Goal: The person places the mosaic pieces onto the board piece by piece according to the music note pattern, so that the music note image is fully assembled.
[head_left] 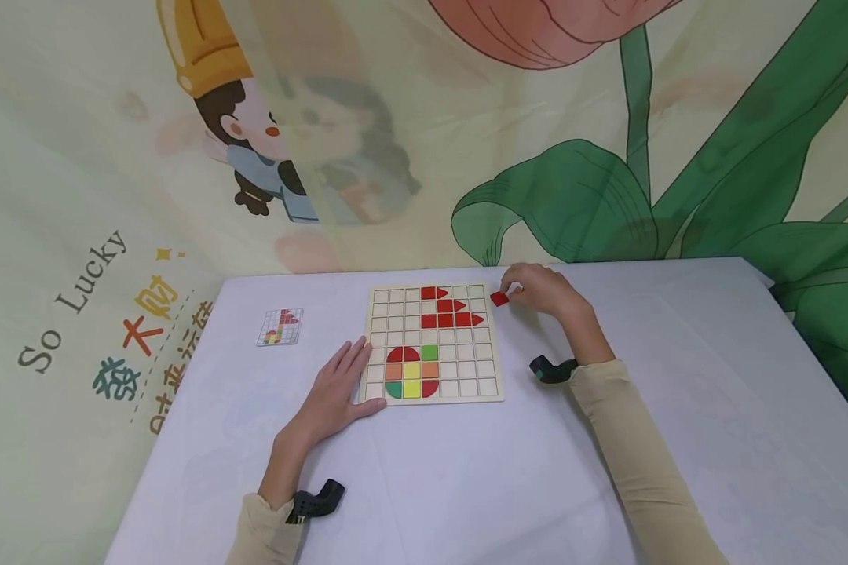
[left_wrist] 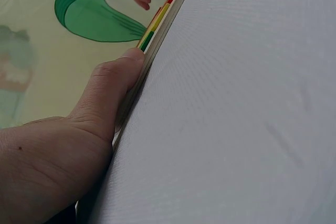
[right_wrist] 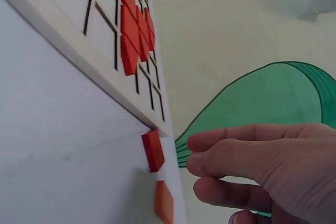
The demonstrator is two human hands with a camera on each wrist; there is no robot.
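Observation:
A wooden grid board (head_left: 469, 353) lies on the white table with red pieces (head_left: 447, 320) in its upper right part. Red, orange, yellow and green pieces (head_left: 412, 369) fill a group of cells lower left. My left hand (head_left: 334, 392) rests at the board's left edge, fingers extended, its thumb (left_wrist: 113, 85) on the lower corner. Beyond the upper right corner, my right hand (head_left: 540, 289) hovers with loosely bent fingers, nothing visible between them. Close to its fingertips lie a red square piece (right_wrist: 153, 150), by the board's edge, and an orange piece (right_wrist: 164, 203).
A small printed card (head_left: 279, 326) with a coloured grid pattern lies left of the board. Behind the table (head_left: 678, 353) hangs a printed cloth (head_left: 410, 220) with flowers and a cartoon figure. Each wrist carries a black camera mount (head_left: 553, 369).

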